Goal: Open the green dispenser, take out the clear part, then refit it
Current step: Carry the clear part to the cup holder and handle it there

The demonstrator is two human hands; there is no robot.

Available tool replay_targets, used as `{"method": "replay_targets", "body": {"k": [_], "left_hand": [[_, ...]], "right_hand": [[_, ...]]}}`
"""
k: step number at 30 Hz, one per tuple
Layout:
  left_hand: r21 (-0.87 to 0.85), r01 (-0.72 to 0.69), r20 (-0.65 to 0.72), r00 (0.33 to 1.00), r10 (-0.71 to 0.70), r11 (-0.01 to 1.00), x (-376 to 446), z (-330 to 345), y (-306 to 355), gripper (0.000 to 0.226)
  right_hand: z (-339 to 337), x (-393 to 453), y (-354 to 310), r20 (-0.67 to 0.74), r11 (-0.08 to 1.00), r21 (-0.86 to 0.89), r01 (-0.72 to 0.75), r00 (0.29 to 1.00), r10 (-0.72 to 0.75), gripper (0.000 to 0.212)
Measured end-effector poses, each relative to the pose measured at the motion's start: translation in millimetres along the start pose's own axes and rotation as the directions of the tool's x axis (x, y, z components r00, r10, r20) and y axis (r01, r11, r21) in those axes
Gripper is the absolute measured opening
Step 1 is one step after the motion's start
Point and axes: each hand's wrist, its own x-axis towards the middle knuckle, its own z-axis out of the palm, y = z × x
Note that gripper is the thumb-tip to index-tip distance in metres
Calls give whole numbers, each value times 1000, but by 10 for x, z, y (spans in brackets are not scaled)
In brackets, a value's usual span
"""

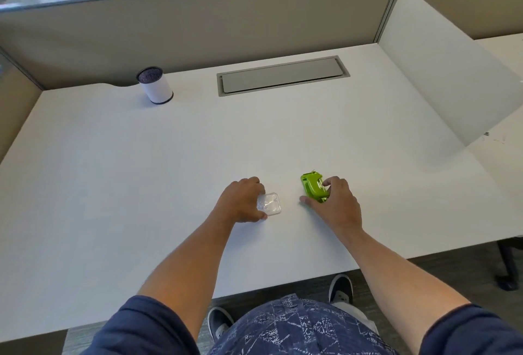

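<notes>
The green dispenser [312, 186] lies on the white desk [141, 179], right of centre near the front edge, with its lid swung open. My right hand [335, 203] grips it from the right, thumb in front and fingers behind. To its left, a small square clear part [270, 204] lies flat on the desk, apart from the dispenser. My left hand [240, 201] holds the clear part's left side, thumb at its near corner and fingers along its far edge.
A white cylinder with a dark mesh top [155, 85] stands at the back left. A grey cable hatch [281, 75] is set into the desk at the back. Beige partition walls [198, 20] enclose the desk, and a white divider panel [441, 71] rises on the right.
</notes>
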Motion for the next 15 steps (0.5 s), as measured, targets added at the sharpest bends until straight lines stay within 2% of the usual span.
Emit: {"method": "replay_targets", "body": {"k": [2,4,7,9,10,12,15], "left_hand": [[1,-2,1,1000,2,1000,3,-1,-1,56],[2,-6,-5,1000,6,1000,10,-3,-8,56],[-9,-13,-28,1000,13,1000,30,-38,-24,56],[-19,-18,-57,998,17,1000,58,-95,-32,54],[-25,-22,-71,997,20,999,75,-128,-31,54],[-37,-23,-102,995,19,999,115,-219,-41,52],[-47,-19,-159,987,11,999,181,-378,-88,50]], "right_hand": [[-22,-24,0,-11,992,-105,65,998,-66,89],[-18,-48,-4,-82,978,-92,188,977,-195,86],[15,-42,-111,-110,927,105,361,930,-350,49],[47,6,-276,-65,876,276,395,917,-393,23],[66,33,-367,-44,865,344,365,927,-373,19],[81,110,-569,33,872,446,203,969,-243,19],[88,246,-792,201,881,473,6,973,-114,25]]}}
